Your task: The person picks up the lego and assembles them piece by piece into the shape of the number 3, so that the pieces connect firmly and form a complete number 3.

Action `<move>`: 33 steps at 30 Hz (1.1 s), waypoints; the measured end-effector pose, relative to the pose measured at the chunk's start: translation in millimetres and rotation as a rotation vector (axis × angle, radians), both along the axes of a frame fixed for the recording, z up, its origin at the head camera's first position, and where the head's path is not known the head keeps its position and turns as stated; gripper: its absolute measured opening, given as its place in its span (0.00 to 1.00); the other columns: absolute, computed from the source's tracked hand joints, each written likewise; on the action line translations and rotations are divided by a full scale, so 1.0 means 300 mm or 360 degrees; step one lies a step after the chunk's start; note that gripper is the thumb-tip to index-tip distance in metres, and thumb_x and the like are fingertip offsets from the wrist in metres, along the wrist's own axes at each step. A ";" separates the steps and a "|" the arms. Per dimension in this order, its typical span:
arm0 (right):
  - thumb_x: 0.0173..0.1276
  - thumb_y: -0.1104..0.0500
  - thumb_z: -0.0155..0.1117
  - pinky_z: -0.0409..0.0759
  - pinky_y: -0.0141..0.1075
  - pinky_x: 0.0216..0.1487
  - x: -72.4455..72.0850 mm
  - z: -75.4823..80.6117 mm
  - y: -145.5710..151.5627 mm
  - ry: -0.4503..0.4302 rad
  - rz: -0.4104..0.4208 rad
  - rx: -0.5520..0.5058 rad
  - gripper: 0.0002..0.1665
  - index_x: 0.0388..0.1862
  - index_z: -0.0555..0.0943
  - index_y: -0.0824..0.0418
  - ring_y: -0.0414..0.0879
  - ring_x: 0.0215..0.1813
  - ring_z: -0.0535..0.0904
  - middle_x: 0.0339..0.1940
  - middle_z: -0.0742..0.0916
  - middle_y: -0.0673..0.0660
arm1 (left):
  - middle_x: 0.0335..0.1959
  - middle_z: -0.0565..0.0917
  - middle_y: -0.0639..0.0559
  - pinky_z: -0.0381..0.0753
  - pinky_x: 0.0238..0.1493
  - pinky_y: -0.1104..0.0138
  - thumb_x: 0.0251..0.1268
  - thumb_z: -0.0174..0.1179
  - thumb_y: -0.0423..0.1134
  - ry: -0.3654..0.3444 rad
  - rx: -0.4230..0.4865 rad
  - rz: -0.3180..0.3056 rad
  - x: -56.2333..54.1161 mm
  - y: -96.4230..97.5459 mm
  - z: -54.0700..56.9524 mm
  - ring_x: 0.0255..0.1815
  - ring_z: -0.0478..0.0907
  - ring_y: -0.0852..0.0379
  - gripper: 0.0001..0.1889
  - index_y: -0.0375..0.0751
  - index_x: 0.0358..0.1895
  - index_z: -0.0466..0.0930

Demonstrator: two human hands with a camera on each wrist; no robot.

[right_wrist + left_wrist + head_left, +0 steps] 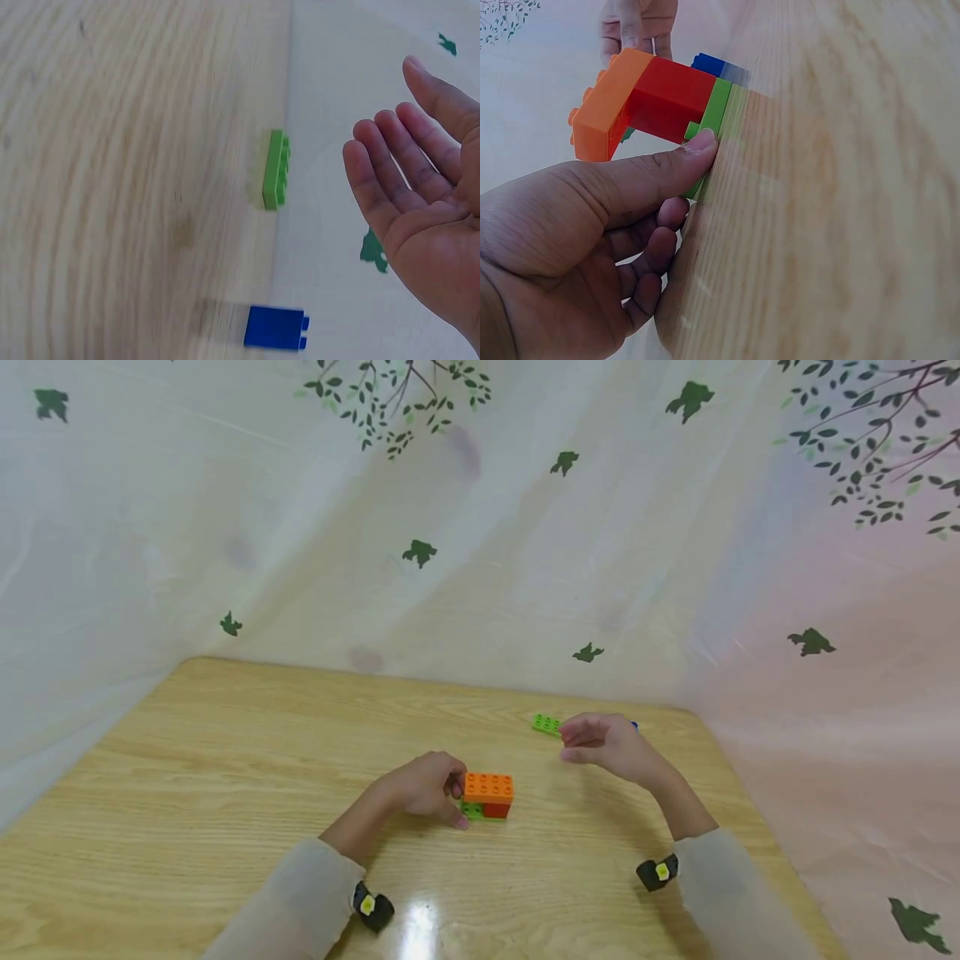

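My left hand (427, 783) pinches a small stack of toy building bricks at its left end. Lowest in the stack is a green brick (716, 106), flat on the table, with the thumb pressed on its end. On it stands a red brick (671, 91), topped by an orange brick (488, 788) whose left part juts out over the green one. Farther right and back, my right hand (609, 747) is raised above the table with its fingers loosely bent and nothing in them. Beyond it lies a loose green brick (272, 171), partly covered by the fingertips in the head view.
A blue brick (274, 328) stands near the table's far edge, mostly hidden behind my right hand in the head view. The wooden table (247, 743) meets a pale curtain (315, 568) printed with leaves at the back and sides.
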State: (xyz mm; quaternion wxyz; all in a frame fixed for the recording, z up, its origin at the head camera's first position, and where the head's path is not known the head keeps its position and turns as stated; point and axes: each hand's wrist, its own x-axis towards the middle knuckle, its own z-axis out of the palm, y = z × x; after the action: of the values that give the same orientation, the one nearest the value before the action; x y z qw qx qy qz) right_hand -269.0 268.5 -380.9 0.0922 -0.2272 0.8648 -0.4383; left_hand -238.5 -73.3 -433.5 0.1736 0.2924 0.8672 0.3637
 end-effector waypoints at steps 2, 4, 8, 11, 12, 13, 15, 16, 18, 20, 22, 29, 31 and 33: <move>0.66 0.55 0.76 0.83 0.35 0.50 -0.011 0.003 0.025 0.0013 -0.0036 -0.0001 0.26 0.57 0.82 0.67 0.52 0.51 0.85 0.52 0.86 0.68 | 0.29 0.76 0.54 0.70 0.35 0.64 0.51 0.82 0.42 0.0001 -0.0005 0.0003 0.001 0.000 -0.001 0.31 0.70 0.59 0.19 0.40 0.34 0.79; 0.66 0.55 0.76 0.82 0.35 0.50 -0.023 0.006 0.052 0.0041 -0.0071 0.0016 0.25 0.57 0.82 0.67 0.52 0.51 0.84 0.51 0.86 0.68 | 0.29 0.76 0.54 0.70 0.35 0.64 0.51 0.82 0.42 0.0000 -0.0007 0.0008 0.002 -0.001 -0.001 0.31 0.70 0.59 0.19 0.40 0.34 0.79; 0.67 0.53 0.75 0.82 0.34 0.50 -0.047 0.014 0.109 0.0085 -0.0157 0.0084 0.25 0.58 0.82 0.66 0.52 0.51 0.84 0.52 0.86 0.66 | 0.28 0.76 0.54 0.70 0.35 0.64 0.51 0.82 0.42 -0.0001 -0.0015 0.0012 0.002 -0.001 -0.003 0.31 0.70 0.59 0.19 0.41 0.34 0.79; 0.68 0.52 0.75 0.82 0.34 0.49 -0.062 0.020 0.152 0.0124 -0.0218 0.0150 0.26 0.58 0.82 0.65 0.52 0.51 0.85 0.51 0.87 0.64 | 0.28 0.76 0.55 0.70 0.35 0.64 0.50 0.82 0.42 -0.0007 -0.0018 0.0009 0.003 0.002 -0.003 0.31 0.70 0.59 0.19 0.42 0.34 0.78; 0.68 0.52 0.74 0.82 0.34 0.48 -0.067 0.022 0.165 0.0145 -0.0234 0.0175 0.25 0.58 0.82 0.65 0.53 0.51 0.85 0.51 0.87 0.63 | 0.28 0.76 0.55 0.70 0.35 0.64 0.50 0.82 0.42 -0.0010 -0.0020 0.0008 0.004 0.003 -0.002 0.31 0.70 0.59 0.19 0.42 0.34 0.78; 0.68 0.52 0.74 0.82 0.34 0.48 -0.072 0.024 0.179 0.0168 -0.0248 0.0197 0.25 0.58 0.82 0.65 0.53 0.51 0.85 0.51 0.87 0.63 | 0.28 0.76 0.55 0.70 0.35 0.64 0.50 0.82 0.42 -0.0014 -0.0017 0.0006 0.004 0.003 -0.001 0.31 0.70 0.59 0.19 0.42 0.34 0.78; 0.69 0.52 0.74 0.82 0.34 0.47 -0.087 0.026 0.207 0.0227 -0.0279 0.0241 0.24 0.57 0.82 0.65 0.54 0.50 0.85 0.50 0.88 0.63 | 0.28 0.76 0.55 0.70 0.35 0.65 0.50 0.82 0.43 -0.0008 -0.0021 0.0002 0.005 0.004 0.001 0.31 0.70 0.59 0.19 0.42 0.34 0.78; 0.69 0.52 0.73 0.82 0.34 0.47 -0.095 0.026 0.221 0.0259 -0.0295 0.0267 0.23 0.57 0.82 0.64 0.55 0.50 0.85 0.49 0.88 0.63 | 0.28 0.76 0.56 0.70 0.35 0.65 0.50 0.82 0.43 -0.0005 -0.0022 0.0001 0.004 0.003 0.001 0.31 0.70 0.59 0.19 0.42 0.34 0.78; 0.70 0.52 0.72 0.82 0.38 0.48 -0.108 0.027 0.243 0.0310 -0.0341 0.0312 0.23 0.56 0.82 0.64 0.56 0.50 0.85 0.49 0.88 0.62 | 0.28 0.76 0.55 0.71 0.35 0.65 0.51 0.82 0.43 -0.0003 -0.0019 0.0002 0.003 0.001 0.002 0.31 0.70 0.59 0.19 0.41 0.34 0.78; 0.71 0.50 0.72 0.82 0.43 0.50 -0.119 0.025 0.262 0.0338 -0.0386 0.0343 0.24 0.57 0.82 0.64 0.58 0.51 0.85 0.49 0.88 0.62 | 0.28 0.76 0.55 0.71 0.35 0.65 0.51 0.82 0.43 -0.0003 -0.0016 0.0004 0.002 -0.001 0.001 0.31 0.70 0.59 0.19 0.41 0.34 0.78; 0.71 0.48 0.71 0.82 0.48 0.52 -0.127 0.020 0.278 0.0339 -0.0430 0.0365 0.26 0.58 0.81 0.64 0.59 0.53 0.84 0.51 0.87 0.63 | 0.28 0.76 0.55 0.70 0.34 0.64 0.51 0.82 0.43 -0.0009 -0.0007 0.0005 0.000 -0.002 0.000 0.31 0.70 0.59 0.19 0.40 0.34 0.78; 0.68 0.45 0.73 0.80 0.56 0.57 -0.143 -0.024 0.319 0.0183 -0.0499 0.0332 0.36 0.66 0.76 0.64 0.63 0.61 0.78 0.63 0.81 0.69 | 0.28 0.76 0.54 0.70 0.35 0.64 0.51 0.82 0.42 -0.0003 0.0000 0.0001 0.001 -0.001 0.002 0.31 0.70 0.59 0.19 0.40 0.34 0.78; 0.68 0.45 0.74 0.79 0.56 0.58 -0.142 -0.041 0.325 0.0145 -0.0501 0.0297 0.38 0.68 0.74 0.66 0.65 0.62 0.77 0.64 0.80 0.71 | 0.28 0.76 0.54 0.70 0.35 0.64 0.51 0.82 0.42 -0.0001 -0.0001 -0.0004 0.002 0.000 0.004 0.31 0.70 0.59 0.19 0.40 0.34 0.78; 0.68 0.46 0.74 0.79 0.55 0.58 -0.142 -0.056 0.329 0.0125 -0.0507 0.0272 0.39 0.69 0.73 0.67 0.66 0.63 0.77 0.64 0.79 0.72 | 0.28 0.76 0.55 0.70 0.34 0.65 0.51 0.81 0.43 0.0005 -0.0006 -0.0008 0.003 0.001 0.007 0.31 0.70 0.59 0.19 0.40 0.34 0.78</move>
State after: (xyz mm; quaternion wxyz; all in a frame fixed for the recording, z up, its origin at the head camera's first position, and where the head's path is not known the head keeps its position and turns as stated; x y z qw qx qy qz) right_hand -311.5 367.1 -397.6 0.0068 -0.0955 0.9268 -0.3631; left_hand -237.7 -73.0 -431.4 0.1739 0.2947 0.8675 0.3612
